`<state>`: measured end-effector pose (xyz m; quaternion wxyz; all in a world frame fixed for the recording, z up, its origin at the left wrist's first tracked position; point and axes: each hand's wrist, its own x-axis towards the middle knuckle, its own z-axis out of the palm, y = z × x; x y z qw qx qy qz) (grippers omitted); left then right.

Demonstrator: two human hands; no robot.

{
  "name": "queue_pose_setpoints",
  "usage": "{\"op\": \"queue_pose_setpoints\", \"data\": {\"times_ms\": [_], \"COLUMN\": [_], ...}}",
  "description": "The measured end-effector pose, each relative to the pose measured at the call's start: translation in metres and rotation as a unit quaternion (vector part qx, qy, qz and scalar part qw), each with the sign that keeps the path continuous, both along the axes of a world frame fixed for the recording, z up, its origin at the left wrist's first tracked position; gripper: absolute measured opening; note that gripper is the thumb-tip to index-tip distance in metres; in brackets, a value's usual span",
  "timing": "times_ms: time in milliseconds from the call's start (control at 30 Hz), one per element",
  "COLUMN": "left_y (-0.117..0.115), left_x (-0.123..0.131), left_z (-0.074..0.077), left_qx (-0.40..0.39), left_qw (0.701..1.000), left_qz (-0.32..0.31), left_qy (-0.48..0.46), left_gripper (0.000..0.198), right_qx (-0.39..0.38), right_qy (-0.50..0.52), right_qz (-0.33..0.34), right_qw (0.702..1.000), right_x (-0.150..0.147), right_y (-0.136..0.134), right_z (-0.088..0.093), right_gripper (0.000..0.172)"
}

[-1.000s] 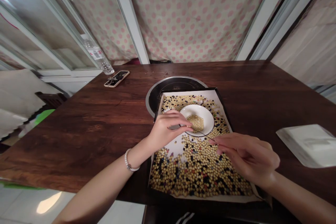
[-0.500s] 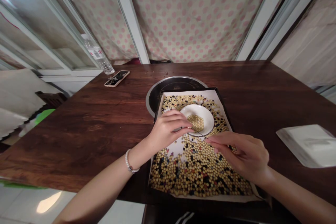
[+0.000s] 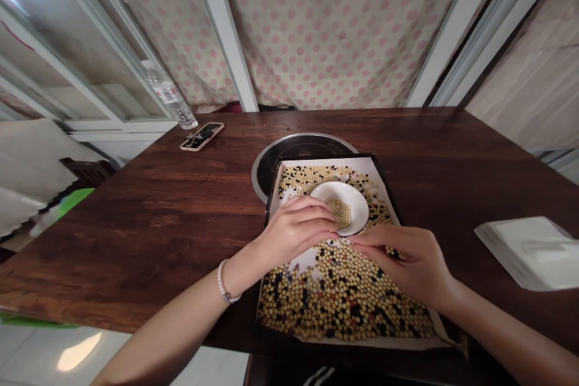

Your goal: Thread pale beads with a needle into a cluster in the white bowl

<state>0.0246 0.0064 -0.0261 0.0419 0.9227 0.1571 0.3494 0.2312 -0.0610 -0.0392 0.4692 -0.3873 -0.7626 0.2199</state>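
The right hand (image 3: 402, 259) has its grip drawn to a narrow pinch, and the left hand (image 3: 296, 229) pinches too; what lies between the fingertips I can't make out. A moment ago a thin dark wire spanned the gap between them. Now the hands have come nearly together and it's lost to view, so the work is down to one tight spot at the bowl's near edge. The glossy white bowl (image 3: 359, 202), round and shallow, holds pale beads (image 3: 340, 213), and sits inside a dark-edged, paper-lined tray (image 3: 362, 163). Around it spread smooth little round beads, cream, black and a few red. Beneath is the bench (image 3: 181, 223), brown with streaked wood grain.
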Motion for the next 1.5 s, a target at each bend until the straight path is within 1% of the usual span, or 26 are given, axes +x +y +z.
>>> {"op": "queue_pose_setpoints", "data": {"times_ms": [100, 233, 367, 500, 667, 867, 1033, 1167, 1267, 1500], "left_y": [-0.0007, -0.0009, -0.0007, -0.0005, -0.0005, 0.0001, 0.0001, -0.0002, -0.0001, -0.0004], "left_x": [0.0003, -0.0001, -0.0003, 0.0002, 0.0004, 0.0002, -0.0001, -0.0003, -0.0005, -0.0012], "left_z": [0.0006, 0.0004, -0.0002, 0.0002, 0.0, -0.0015, -0.0007, -0.0005, -0.0009, -0.0005], "left_qx": [0.0, 0.003, 0.002, 0.002, -0.001, 0.0, 0.001, -0.006, -0.01, -0.008], "left_qw": [1.0, 1.0, 1.0, 1.0, 1.0, 1.0, 1.0, 1.0, 1.0, 1.0], "left_qz": [-0.009, -0.011, -0.005, -0.003, 0.001, 0.007, 0.006, 0.008, 0.013, 0.016], "left_qy": [-0.004, -0.009, -0.013, -0.013, -0.012, -0.017, -0.011, -0.004, 0.0, 0.005], "left_gripper": [0.009, 0.01, 0.01, 0.01, 0.01, 0.01, 0.009, 0.009, 0.009, 0.008], "right_qx": [0.001, 0.023, 0.012, 0.018, -0.002, -0.003, -0.031, -0.006, -0.01, -0.034], "right_qy": [0.009, 0.034, 0.013, 0.006, 0.002, 0.01, 0.006, 0.024, 0.019, -0.017], "right_qz": [0.002, -0.005, -0.009, 0.0, -0.002, -0.002, 0.006, -0.01, -0.021, 0.005], "right_qw": [1.0, 0.999, 1.0, 1.0, 1.0, 1.0, 0.999, 1.0, 1.0, 0.999], "right_x": [0.001, 0.0026, 0.0026, 0.0018, 0.0048, 0.0059, 0.0045, 0.0058, 0.0065, 0.0039], "right_y": [0.0004, 0.0001, 0.0004, 0.0008, 0.0025, 0.0042, 0.0047, 0.0041, 0.0042, 0.0062], "right_z": [0.0004, 0.0023, 0.0025, 0.0023, 0.0023, 0.0008, 0.0024, 0.0039, 0.0035, 0.0002], "right_gripper": [0.013, 0.014, 0.014, 0.014, 0.012, 0.013, 0.01, 0.012, 0.011, 0.008]}}
